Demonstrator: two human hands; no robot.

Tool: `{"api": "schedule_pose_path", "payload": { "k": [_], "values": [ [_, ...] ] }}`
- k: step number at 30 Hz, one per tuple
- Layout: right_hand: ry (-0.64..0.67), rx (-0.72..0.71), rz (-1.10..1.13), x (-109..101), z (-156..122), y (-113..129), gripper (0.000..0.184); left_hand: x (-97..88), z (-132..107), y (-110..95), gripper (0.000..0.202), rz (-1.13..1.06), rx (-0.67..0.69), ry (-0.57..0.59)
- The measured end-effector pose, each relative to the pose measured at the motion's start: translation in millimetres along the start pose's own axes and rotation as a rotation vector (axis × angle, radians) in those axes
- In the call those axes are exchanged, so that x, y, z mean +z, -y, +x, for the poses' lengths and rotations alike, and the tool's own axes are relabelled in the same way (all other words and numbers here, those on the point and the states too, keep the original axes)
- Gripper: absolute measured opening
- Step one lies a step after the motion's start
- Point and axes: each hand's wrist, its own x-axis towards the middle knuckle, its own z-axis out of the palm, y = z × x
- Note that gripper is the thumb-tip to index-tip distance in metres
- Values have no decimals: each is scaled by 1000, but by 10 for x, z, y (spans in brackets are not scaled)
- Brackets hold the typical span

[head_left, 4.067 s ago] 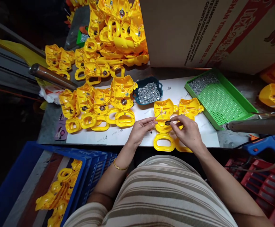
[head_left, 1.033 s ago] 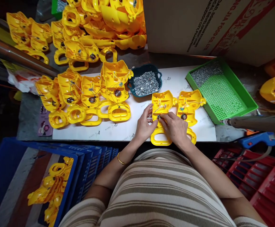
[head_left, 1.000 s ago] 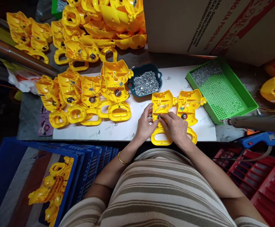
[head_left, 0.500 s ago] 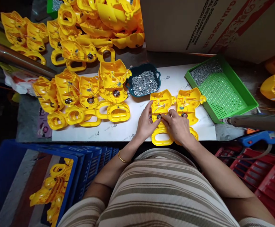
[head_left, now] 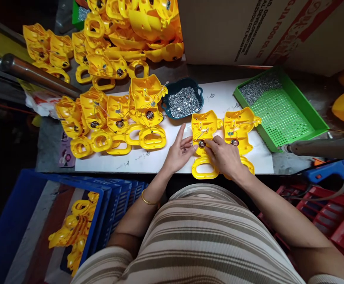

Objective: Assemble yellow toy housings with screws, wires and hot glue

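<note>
A yellow plastic shell half (head_left: 205,120) with a loop handle lies open side up before me, thin wires inside it. In its lower part sits a small round speaker (head_left: 202,144). My right hand (head_left: 224,157) bends over the shell's right side, fingertips drawn together beside the speaker; what they pinch, if anything, is hidden. My left hand (head_left: 178,153) is open at the shell's left edge, index finger raised and the thumb near the shell. Close on the right, a second yellow shell half (head_left: 239,118) with wires and a speaker lies partly behind my right hand.
A dark bowl (head_left: 200,103) of small metal parts stands behind the shells. To the right are a green perforated tray (head_left: 305,132) and a blue-handled tool (head_left: 330,172). Wired yellow shells (head_left: 93,108) line the left, with a heap (head_left: 148,27) farther back. A cardboard box (head_left: 213,31) rises behind.
My left hand has drawn back left from the shell and its fingers have spread. The right hand stays by the speaker, which shows more fully. The whole view has shifted slightly.
</note>
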Motion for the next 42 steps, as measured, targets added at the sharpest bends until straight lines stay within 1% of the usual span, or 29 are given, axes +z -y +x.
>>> {"api": "schedule_pose_path", "payload": {
  "k": [2, 3, 5, 8, 11, 16, 19, 24, 28, 30, 31, 33, 35, 36, 37, 39, 42],
  "values": [
    [-91, 16, 101, 13, -62, -39, 36, -120, -62, -16, 82, -90, -110, -72],
    [-140, 18, 167, 28, -99, -65, 36, -170, -89, -18, 75, -129, -170, -89],
    [-229, 4, 311, 68, -176, -111, 33, -239, -135, -17, 63, -182, -268, -80],
    [-287, -31, 519, 117, -262, -121, 30, -258, -175, -10, 50, -207, -324, -21],
    [-250, -41, 681, 131, -287, -46, 28, -209, -191, -6, 46, -226, -338, 29],
    [-163, -65, 856, 138, -236, 99, 26, -107, -211, -7, 51, -270, -336, 62],
    [-144, -61, 938, 173, -191, 123, 25, -38, -232, -33, 56, -254, -290, 79],
    [-181, -9, 1012, 211, -143, 98, 17, 86, -304, -113, 59, -194, -167, 54],
    [-198, -32, 966, 162, -132, 59, 13, 141, -362, -132, 58, -57, -82, 89],
    [-189, -17, 993, 137, -122, 11, 12, 141, -372, -108, 58, 29, -39, 88],
    [-173, 11, 1032, 127, -114, -24, 13, 132, -371, -87, 56, 77, 2, 64],
    [-136, 92, 1137, 112, -98, -109, 17, 96, -364, -34, 44, 239, 144, -41],
    [-92, 158, 1206, 100, -86, -194, 21, 49, -362, 28, 31, 496, 321, -171],
    [-76, 169, 1200, 95, -83, -226, 21, 28, -367, 57, 26, 640, 383, -215],
    [-64, 167, 1167, 93, -83, -247, 20, 14, -377, 85, 24, 774, 414, -235],
    [-58, 130, 1041, 97, -88, -254, 15, 12, -410, 130, 27, 965, 401, -223],
    [-111, 13, 800, 128, -102, -199, 12, 58, -463, 182, 34, 1089, 351, -164]
  ]
}}
